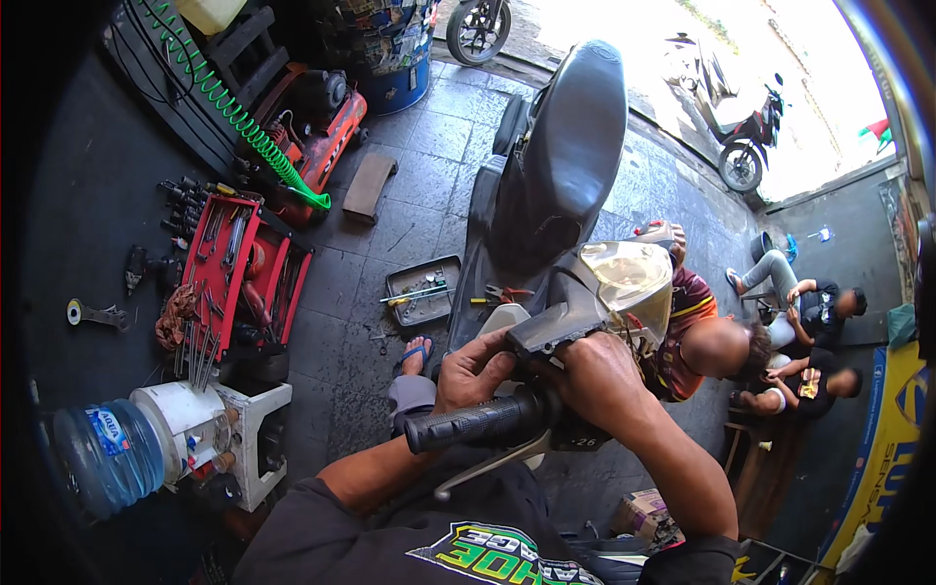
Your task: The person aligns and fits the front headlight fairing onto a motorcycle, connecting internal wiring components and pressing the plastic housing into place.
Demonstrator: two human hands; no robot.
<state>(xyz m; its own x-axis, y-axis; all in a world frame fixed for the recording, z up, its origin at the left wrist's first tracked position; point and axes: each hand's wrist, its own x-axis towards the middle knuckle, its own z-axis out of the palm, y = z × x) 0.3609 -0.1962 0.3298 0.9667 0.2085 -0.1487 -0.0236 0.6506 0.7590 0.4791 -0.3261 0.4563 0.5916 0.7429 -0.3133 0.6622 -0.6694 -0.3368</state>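
In front of me is a scooter's handlebar with a black rubber grip and a silver lever below it. My left hand is closed, thumb and fingers pinching the left edge of the dark handlebar cover. Against the cover's near edge, my right hand is bent, its fingers curled down and mostly hidden by its own back. The clear headlight lies just beyond the cover. Farther off stretches the long black seat.
Another person crouches at the scooter's right, one hand by the headlight. Red-handled pliers lie on the scooter; a parts tray sits on the floor. A red toolbox, compressor and water bottle line the left. Two people sit at right.
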